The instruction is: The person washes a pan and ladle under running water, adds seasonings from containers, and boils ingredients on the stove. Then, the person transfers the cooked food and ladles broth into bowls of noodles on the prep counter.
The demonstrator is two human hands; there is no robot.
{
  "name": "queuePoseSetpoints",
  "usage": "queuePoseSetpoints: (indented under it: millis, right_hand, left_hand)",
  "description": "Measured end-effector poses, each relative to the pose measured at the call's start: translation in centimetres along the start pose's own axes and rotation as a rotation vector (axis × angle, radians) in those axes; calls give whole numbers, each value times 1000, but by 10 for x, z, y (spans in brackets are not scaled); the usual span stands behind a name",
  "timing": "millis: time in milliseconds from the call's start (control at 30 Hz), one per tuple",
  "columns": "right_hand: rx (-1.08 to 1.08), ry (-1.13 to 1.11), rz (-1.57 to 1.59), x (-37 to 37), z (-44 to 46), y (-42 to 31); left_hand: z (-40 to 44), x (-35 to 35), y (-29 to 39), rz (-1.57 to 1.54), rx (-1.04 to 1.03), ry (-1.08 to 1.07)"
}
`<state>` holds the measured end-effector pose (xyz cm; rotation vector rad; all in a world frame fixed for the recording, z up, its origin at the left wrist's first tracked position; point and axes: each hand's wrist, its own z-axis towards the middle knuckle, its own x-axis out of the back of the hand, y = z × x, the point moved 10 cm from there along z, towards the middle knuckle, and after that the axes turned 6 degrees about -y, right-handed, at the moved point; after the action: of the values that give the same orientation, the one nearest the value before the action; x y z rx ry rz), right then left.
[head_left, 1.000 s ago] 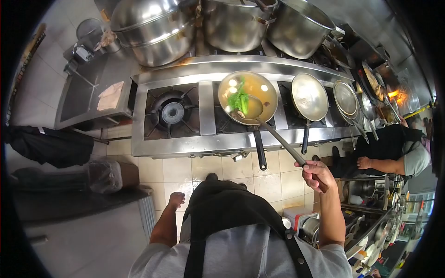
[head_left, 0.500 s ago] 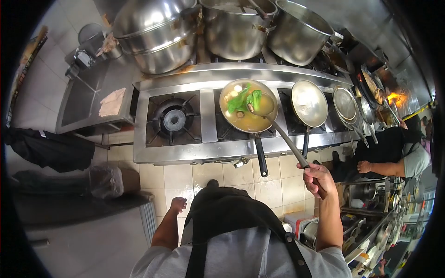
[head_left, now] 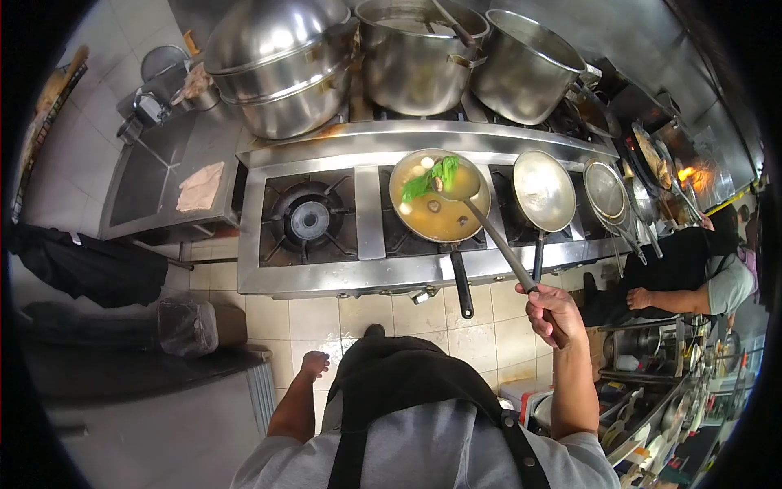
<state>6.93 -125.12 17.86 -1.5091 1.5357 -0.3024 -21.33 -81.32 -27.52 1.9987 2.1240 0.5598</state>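
Observation:
My right hand is closed round the handle of a long ladle. The ladle's bowl rests in a pan of yellowish broth, at the upper part among green leaves, white pieces and dark mushroom-like pieces. The pan sits on a burner, its black handle pointing toward me and untouched. My left hand hangs over the floor beside the apron, fingers loosely curled with nothing in them. Right of the broth pan is an empty-looking pan.
Large steel pots line the back. A bare burner is at left, near a sink counter with a cloth. Strainers lie at right. A co-worker stands far right, near a flame.
The ladle's bowl has moved up within the pan, and the greens have shifted toward the pan's far side. The whole stove appears slightly lower in view. My left hand stays empty.

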Motion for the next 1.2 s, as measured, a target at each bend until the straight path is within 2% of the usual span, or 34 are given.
queuePoseSetpoints:
  millis: [433, 800, 1000, 1200]
  right_hand:
    - [49, 56, -74, -2, 6, 15]
    - [8, 86, -44, 9, 20, 41]
    - [31, 110, -105, 16, 22, 43]
    - [72, 160, -363, 27, 26, 36]
  left_hand:
    - [7, 3, 4, 8, -34, -34]
    - [16, 6, 9, -14, -16, -57]
    - [7, 5, 18, 10, -10, -44]
    - [7, 7, 18, 35, -25, -35]
